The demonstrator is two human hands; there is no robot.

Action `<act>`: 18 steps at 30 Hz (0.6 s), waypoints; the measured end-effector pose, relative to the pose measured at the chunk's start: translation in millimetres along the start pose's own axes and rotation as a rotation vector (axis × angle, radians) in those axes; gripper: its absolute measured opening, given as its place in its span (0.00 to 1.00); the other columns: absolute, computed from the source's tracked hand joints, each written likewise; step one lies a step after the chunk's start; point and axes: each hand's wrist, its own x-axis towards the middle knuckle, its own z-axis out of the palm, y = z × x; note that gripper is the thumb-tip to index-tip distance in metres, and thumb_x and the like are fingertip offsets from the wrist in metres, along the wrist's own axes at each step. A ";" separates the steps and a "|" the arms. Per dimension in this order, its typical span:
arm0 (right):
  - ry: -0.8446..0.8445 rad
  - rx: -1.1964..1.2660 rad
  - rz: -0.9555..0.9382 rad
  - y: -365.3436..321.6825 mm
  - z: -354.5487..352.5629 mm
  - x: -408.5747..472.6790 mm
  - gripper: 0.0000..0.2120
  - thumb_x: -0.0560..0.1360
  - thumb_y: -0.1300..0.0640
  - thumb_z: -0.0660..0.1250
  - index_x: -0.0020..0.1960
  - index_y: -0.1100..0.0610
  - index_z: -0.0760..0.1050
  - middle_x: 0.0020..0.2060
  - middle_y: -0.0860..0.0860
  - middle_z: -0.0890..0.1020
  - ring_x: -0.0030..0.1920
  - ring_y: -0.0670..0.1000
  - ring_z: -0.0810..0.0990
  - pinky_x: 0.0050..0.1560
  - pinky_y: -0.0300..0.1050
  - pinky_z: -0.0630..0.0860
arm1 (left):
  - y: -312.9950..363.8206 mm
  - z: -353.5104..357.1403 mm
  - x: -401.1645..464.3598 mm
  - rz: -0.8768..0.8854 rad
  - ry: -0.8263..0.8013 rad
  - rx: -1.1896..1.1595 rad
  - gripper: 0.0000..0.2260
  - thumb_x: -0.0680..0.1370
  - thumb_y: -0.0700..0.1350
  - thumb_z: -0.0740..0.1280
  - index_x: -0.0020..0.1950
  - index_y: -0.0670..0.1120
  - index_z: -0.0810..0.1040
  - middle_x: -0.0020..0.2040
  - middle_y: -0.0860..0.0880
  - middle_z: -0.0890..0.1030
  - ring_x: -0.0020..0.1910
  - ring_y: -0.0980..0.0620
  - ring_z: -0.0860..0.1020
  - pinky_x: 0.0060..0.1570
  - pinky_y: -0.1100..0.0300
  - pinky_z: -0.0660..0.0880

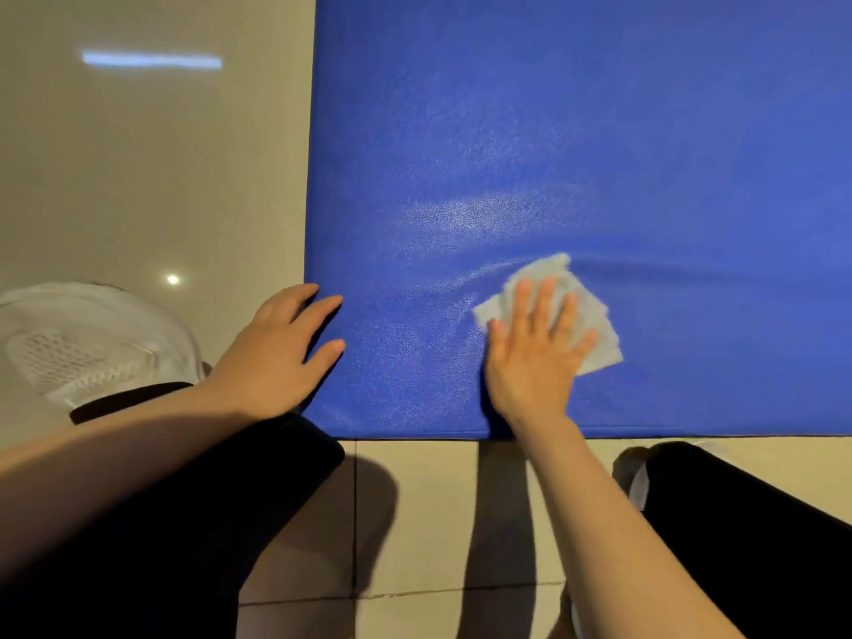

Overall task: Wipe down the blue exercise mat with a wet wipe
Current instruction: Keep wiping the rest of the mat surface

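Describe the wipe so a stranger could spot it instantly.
Find the big blue mat on the tiled floor. Near its front edge, the right hand presses flat on the wipe. It is the only pale, crumpled sheet on the blue.

A blue exercise mat (576,154) lies flat on a pale tiled floor (138,177), its near left corner in view. Its grained surface shows a damp sheen and a shallow crease. A crumpled white wet wipe (594,315) lies on the mat near the front edge, pressed flat under spread fingers.
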 end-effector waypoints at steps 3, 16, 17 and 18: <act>0.011 -0.010 -0.409 -66.1 14.1 -22.5 0.27 0.79 0.46 0.49 0.74 0.54 0.67 0.74 0.58 0.67 0.74 0.65 0.63 0.71 0.67 0.48 | 0.4 0.6 2.1 0.044 0.046 0.022 0.37 0.73 0.65 0.47 0.76 0.46 0.65 0.77 0.42 0.62 0.75 0.42 0.61 0.71 0.55 0.56; 0.040 0.061 0.285 36.5 -18.3 43.6 0.36 0.78 0.41 0.39 0.79 0.61 0.50 0.78 0.63 0.51 0.78 0.64 0.47 0.76 0.59 0.41 | -5.1 -9.6 13.8 -0.065 -0.031 -0.133 0.45 0.63 0.71 0.49 0.75 0.49 0.67 0.77 0.51 0.60 0.75 0.52 0.62 0.70 0.58 0.59; 0.063 0.048 0.227 22.2 -14.2 40.9 0.34 0.78 0.43 0.39 0.79 0.61 0.52 0.78 0.63 0.53 0.77 0.65 0.50 0.75 0.59 0.41 | -4.3 -10.2 15.4 -0.072 -0.004 -0.137 0.44 0.63 0.71 0.49 0.74 0.49 0.69 0.76 0.51 0.63 0.73 0.52 0.64 0.68 0.58 0.61; 0.079 0.034 0.148 5.3 -8.5 36.6 0.33 0.79 0.45 0.40 0.78 0.61 0.55 0.77 0.62 0.56 0.77 0.65 0.53 0.74 0.59 0.42 | -3.7 -11.3 16.9 -0.081 0.023 -0.145 0.44 0.64 0.71 0.49 0.72 0.48 0.70 0.75 0.51 0.65 0.72 0.52 0.66 0.66 0.59 0.62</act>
